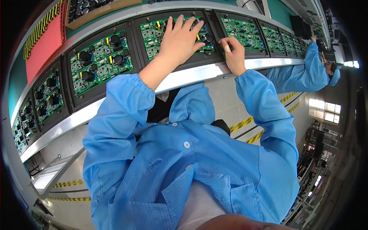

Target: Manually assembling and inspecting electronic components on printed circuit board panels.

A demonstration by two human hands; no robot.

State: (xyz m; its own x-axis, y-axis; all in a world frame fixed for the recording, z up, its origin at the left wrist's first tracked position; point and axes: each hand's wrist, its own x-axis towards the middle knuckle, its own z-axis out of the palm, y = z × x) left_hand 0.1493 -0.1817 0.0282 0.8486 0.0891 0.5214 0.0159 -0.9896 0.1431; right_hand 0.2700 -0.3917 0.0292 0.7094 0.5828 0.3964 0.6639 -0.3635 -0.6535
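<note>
My left hand (pixel 179 41) lies over a green circuit board panel (pixel 151 37) in a black carrier tray, fingers spread and pointing away from me. It partly hides the panel's black round components; one such component (pixel 207 38) shows just right of the fingers. Beside that tray's right edge, my right hand (pixel 234 54) is closed, with thumb and forefinger close together. Whatever those fingers may hold is hidden or too small to make out. The neighbouring panel on the right (pixel 241 32) shows no black round components, while the panel on the left (pixel 100 61) carries several.
Trays run in a row along a conveyor with a metal rail (pixel 191 75) on my side. Beyond it are a cardboard box (pixel 109 8) of black round components and a red sheet (pixel 45 51). A person in blue (pixel 297 76) works farther right along the line.
</note>
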